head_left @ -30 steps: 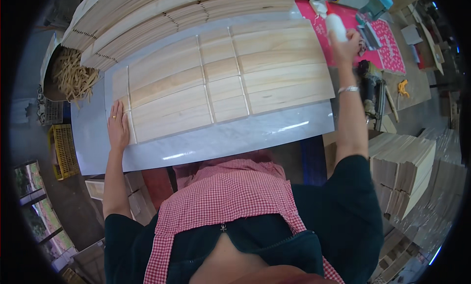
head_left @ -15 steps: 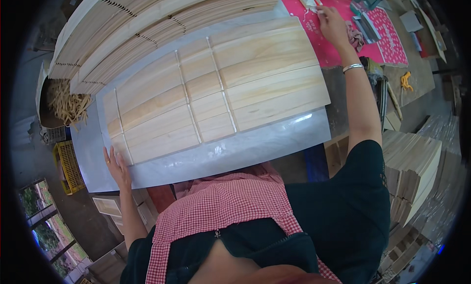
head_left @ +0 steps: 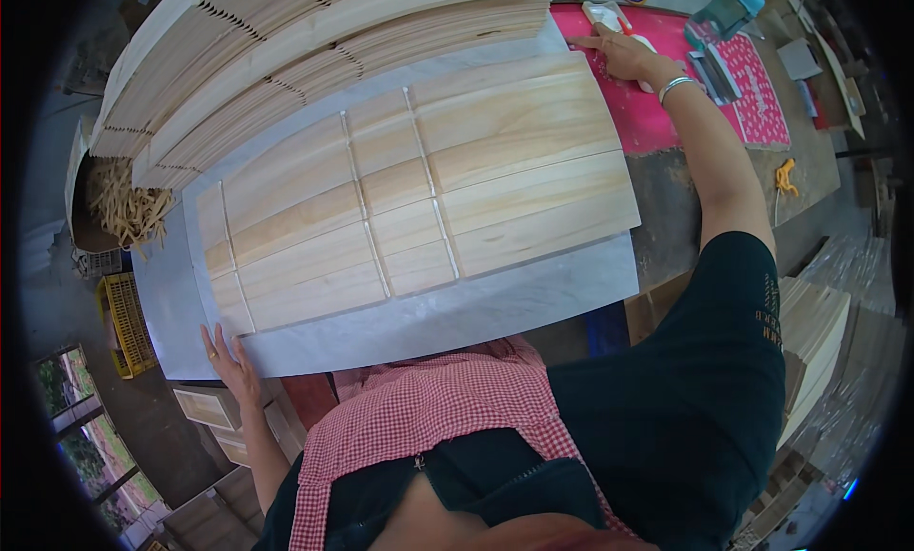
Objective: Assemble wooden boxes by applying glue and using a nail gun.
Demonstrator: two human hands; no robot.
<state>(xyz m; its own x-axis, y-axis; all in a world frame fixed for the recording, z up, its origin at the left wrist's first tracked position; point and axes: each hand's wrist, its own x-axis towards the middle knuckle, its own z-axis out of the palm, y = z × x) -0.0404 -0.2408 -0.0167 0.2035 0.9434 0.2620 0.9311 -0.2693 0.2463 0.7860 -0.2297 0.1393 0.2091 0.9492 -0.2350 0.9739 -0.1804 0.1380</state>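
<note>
Panel (head_left: pixel 495 194) lies flat on the grey sheet (head_left: pixel 533 289), white lines (head_left: pixel 364 204) running across it; step in hand, by my judgement: reaching to the white bottle (head_left: pixel 644 44), off the panel; any move over the panel calls for clearance above the lines, possibly wet. Right hand (head_left: pixel 630 58) is beyond the panel's far right corner, above the pink cloth (head_left: pixel 657 122), forefinger stretched leftward; it covers part of the bottle, but I cannot tell whether it grips it. Left hand (head_left: pixel 231 365) has fingers spread, holding nothing, just beside the panel's near left corner; contact unclear to me; stack of boards (head_left: pixel 352 37) lies behind the panel; wood strips (head_left: pixel 129 199) sit at far left.
</note>
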